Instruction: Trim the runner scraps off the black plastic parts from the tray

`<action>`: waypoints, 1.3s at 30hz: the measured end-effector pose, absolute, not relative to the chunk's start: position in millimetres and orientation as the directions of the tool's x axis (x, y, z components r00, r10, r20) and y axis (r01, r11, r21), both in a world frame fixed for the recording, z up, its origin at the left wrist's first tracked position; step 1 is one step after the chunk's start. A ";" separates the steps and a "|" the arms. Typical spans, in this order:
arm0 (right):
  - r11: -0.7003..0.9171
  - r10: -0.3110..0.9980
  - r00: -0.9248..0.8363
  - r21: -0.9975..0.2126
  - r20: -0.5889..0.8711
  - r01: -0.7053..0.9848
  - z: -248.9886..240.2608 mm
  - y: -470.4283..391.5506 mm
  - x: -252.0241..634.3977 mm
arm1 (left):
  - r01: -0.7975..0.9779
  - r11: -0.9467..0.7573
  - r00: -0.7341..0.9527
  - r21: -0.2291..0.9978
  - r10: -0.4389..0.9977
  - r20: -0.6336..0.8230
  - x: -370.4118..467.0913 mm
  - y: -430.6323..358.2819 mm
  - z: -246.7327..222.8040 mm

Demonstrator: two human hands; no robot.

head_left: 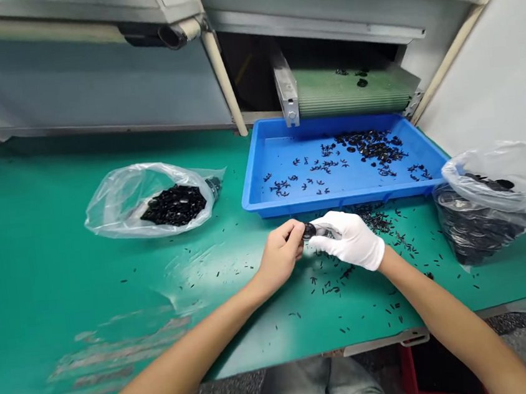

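My bare left hand (282, 252) is closed on a small round black part (310, 231), pinching it between thumb and fingers. On my right hand (353, 241) is a white glove. Its fingers curl around a small greyish tool (331, 230) whose exact kind I cannot make out. The tool's tip meets or nearly meets the black part. Both hands are just in front of the blue tray (301, 205). Small black scraps (378, 221) lie scattered on the green table around and below my right hand.
Black pieces (375, 146) lie in the tray, below a green conveyor belt (351, 95) carrying a few more. An open plastic bag of black parts (174, 206) lies on the left; a fuller bag (481, 218) stands right. A red bin (408, 373) is under the table edge.
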State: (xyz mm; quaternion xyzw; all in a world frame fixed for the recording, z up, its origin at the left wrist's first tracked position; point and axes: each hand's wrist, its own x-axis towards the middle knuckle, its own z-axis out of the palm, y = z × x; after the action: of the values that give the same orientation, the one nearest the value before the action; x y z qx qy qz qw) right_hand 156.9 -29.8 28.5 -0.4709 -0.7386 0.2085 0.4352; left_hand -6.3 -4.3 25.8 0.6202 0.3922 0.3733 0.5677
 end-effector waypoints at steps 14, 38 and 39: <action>0.347 0.935 -0.220 -0.837 0.277 0.423 32.0 -45.1 151.4 | 0.215 -0.302 0.495 0.929 0.853 0.163 -14.0 -23.7 19.5; 0.113 0.991 -0.135 -0.429 -0.021 0.896 44.8 -25.0 182.3 | -0.208 0.087 0.252 0.974 0.967 -0.033 12.2 -0.7 24.1; 0.118 0.991 -0.133 -0.425 -0.007 0.898 47.8 -25.9 185.4 | -0.231 0.118 0.254 0.966 0.966 -0.057 11.9 -3.6 29.0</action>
State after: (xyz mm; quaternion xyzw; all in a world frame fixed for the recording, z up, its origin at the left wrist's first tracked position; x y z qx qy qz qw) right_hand 185.4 -25.9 47.8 -0.6431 -0.7342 0.1660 0.1406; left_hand 11.9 -3.6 29.0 0.4698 0.3907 0.4696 0.6373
